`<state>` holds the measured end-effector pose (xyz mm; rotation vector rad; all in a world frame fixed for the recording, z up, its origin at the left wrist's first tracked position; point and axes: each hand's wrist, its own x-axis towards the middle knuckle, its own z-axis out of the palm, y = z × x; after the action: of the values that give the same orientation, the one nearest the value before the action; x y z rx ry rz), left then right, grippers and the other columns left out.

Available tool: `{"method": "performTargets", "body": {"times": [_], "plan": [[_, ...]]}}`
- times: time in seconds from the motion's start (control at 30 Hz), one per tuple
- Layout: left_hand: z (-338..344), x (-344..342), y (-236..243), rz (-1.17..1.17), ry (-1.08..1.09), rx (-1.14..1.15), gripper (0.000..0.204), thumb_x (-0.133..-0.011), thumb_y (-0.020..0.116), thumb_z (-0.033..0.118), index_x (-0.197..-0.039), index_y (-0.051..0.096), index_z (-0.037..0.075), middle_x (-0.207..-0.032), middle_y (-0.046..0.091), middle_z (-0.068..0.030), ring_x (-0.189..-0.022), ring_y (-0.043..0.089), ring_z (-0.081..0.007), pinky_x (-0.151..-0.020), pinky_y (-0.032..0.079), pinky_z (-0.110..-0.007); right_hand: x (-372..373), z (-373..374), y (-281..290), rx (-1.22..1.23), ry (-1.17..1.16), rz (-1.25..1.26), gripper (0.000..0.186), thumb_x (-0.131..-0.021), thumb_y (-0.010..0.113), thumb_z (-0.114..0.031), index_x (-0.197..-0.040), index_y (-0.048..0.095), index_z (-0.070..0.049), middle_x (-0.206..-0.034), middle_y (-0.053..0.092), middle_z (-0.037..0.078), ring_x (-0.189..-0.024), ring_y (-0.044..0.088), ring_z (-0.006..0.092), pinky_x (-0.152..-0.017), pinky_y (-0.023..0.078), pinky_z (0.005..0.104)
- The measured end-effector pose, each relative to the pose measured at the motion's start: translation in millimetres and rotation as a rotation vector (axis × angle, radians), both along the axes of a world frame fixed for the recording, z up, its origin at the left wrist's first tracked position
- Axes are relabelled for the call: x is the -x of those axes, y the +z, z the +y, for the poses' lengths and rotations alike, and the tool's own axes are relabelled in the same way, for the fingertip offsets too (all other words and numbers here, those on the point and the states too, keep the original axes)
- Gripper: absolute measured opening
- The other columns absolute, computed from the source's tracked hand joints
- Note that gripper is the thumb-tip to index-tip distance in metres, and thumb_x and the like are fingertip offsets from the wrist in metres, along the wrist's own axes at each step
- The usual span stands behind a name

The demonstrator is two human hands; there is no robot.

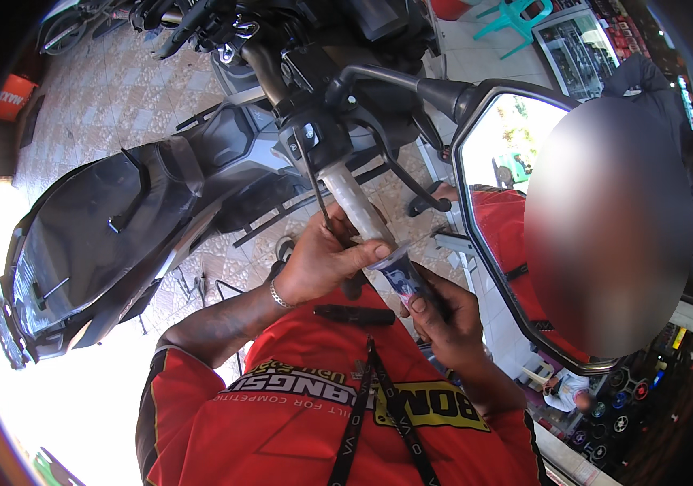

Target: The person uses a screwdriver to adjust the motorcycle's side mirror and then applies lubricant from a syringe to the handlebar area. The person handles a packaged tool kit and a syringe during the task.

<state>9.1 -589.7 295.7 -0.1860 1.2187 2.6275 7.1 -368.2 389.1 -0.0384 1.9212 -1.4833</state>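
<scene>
A motorcycle's whitish handlebar tube points toward me from the black switch housing. On its near end sits a blue patterned handlebar grip with a clear flange. My left hand is closed around the joint, its thumb pressed along the flange and its fingers partly hidden under the tube. My right hand wraps the lower end of the grip, thumb on top. How far the tube runs inside the grip I cannot tell. A dark cylindrical thing lies before my red shirt, below the hands.
A black lever curves beside the tube. The large mirror stands close on the right. The motorcycle's dark seat extends left. At the back are a teal stool and a glass display case. A lanyard hangs over my shirt.
</scene>
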Motion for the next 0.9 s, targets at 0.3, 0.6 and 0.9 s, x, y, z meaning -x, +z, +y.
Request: {"method": "performTargets", "body": {"times": [0.3,0.6,0.9], "plan": [[3,0,-9,0.043,0.022,0.017,0.048,-0.087,0.084,0.019,-0.12,0.054,0.002,-0.096,0.072,-0.0062,-0.067,0.065,-0.0077,-0.049,0.05,-0.02,6,4,-24,0.108,0.07,0.113,0.069,-0.098,0.069,-0.037,-0.147,0.046,0.006,-0.088,0.064,0.002,-0.061,0.046,0.0024,-0.055,0.036,0.0194],[-3,-3,-1,0.009,0.005,0.015,0.045,-0.087,0.084,0.017,-0.12,0.057,0.002,-0.103,0.071,-0.0068,-0.09,0.067,-0.0106,-0.073,0.056,-0.027,7,-7,-12,0.138,0.035,0.054,0.067,-0.099,0.068,-0.035,-0.149,0.045,0.005,-0.089,0.063,0.002,-0.06,0.044,0.002,-0.054,0.035,0.0194],[-7,1,-10,-0.008,-0.087,-0.044,0.047,-0.087,0.084,0.021,-0.122,0.06,0.001,-0.104,0.071,-0.0058,-0.095,0.067,-0.0115,-0.083,0.055,-0.029,-1,-9,-7,0.056,0.041,0.083,0.064,-0.101,0.066,-0.033,-0.149,0.044,0.003,-0.096,0.063,0.003,-0.068,0.046,0.0033,-0.06,0.038,0.0203]]}}
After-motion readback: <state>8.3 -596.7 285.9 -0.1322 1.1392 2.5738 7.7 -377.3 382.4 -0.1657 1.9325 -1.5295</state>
